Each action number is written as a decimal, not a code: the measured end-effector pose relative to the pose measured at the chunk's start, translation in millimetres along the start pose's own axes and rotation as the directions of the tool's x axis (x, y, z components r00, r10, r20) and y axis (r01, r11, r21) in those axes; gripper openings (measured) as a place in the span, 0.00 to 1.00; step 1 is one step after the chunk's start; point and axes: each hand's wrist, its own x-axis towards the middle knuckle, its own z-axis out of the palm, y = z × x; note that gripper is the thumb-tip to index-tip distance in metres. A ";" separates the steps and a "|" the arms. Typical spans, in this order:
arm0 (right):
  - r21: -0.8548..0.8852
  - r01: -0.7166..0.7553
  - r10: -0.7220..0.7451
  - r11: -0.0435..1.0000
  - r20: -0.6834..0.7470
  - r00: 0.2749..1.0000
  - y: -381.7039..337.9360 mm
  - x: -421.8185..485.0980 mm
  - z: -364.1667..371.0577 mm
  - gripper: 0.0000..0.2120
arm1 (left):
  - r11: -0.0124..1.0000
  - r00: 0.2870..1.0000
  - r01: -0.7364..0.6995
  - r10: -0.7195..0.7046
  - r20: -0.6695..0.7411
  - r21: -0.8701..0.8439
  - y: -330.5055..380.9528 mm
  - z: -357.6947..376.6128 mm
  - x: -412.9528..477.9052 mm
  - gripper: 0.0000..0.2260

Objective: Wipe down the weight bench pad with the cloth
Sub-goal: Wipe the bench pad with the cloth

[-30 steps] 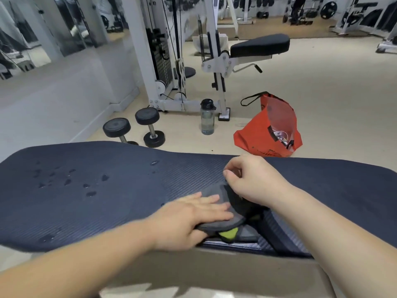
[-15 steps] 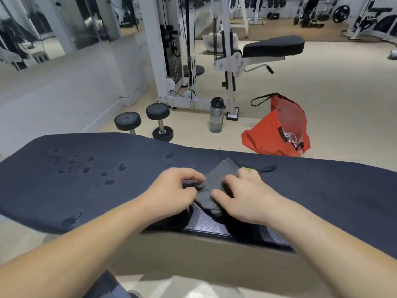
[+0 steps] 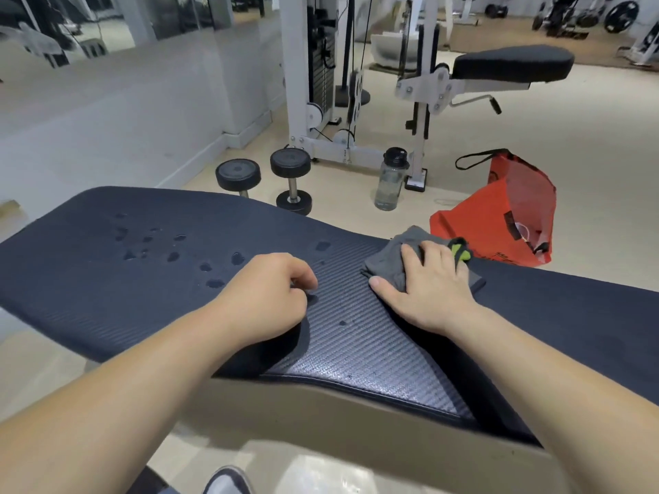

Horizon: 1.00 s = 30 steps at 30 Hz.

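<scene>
cloth: grey, at the far edge of the bench pad
right hand: flat on the cloth
left hand: curled, empty, on the bench pad
</scene>
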 end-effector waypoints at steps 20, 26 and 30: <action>0.012 0.194 -0.193 0.981 -0.020 0.981 -32.4 -51.4 6.0 0.21 | 0.999 0.999 0.028 -0.029 0.019 0.044 -23.6 -1.4 -28.5 0.14; -0.049 0.524 -0.524 0.851 0.006 0.852 -44.8 -106.8 13.9 0.24 | 0.999 0.999 0.045 -0.046 0.013 0.028 -23.9 -4.2 -20.3 0.14; 0.045 0.423 -0.424 0.905 0.006 0.906 -35.1 -61.2 5.5 0.33 | 0.996 0.997 0.082 -0.082 0.003 -0.017 -19.8 -8.3 -15.7 0.14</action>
